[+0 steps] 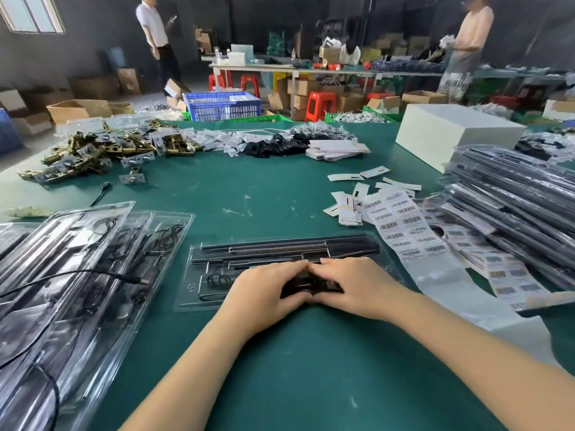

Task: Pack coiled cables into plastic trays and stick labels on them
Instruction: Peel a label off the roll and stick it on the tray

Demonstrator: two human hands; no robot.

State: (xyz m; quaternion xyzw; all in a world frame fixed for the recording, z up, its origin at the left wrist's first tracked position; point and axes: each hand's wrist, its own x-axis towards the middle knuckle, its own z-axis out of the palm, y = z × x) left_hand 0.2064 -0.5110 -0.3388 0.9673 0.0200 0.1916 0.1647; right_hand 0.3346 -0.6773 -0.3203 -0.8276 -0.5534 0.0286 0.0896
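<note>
A clear plastic tray (281, 269) lies flat on the green table (280, 368) just ahead of the person, at the centre of the view, with long black bars (280, 247) filling its far channels and a small black coil of cable (217, 279) sitting in a pocket at its 9 o'clock end. Both hands meet over the tray's near edge: the left hand (264, 293) and the right hand (357, 286) have their fingers curled inward, tips almost touching, and together they hold a small dark part (306, 283) against the tray; what that part is cannot be told. At 9 o'clock from the tray, a stack of filled trays (71, 281) fans across the table, black cables showing through the clear plastic. At 2 o'clock, a long strip of barcode labels (404, 225) trails over the table toward the person's right, and just beyond it lie small white tags (348, 209). At 3 o'clock, a pile of long packs (513, 213) leans in a heap. Farther off, at 10 o'clock, there is a heap of brass hardware (102, 150); at 12 o'clock, black cable bundles (280, 146) with white cards beside them; at 1 o'clock, a white box (454, 135). Behind the table stand a blue crate (222, 105), red stools (320, 104) and cardboard boxes, with two people standing at the back.
</note>
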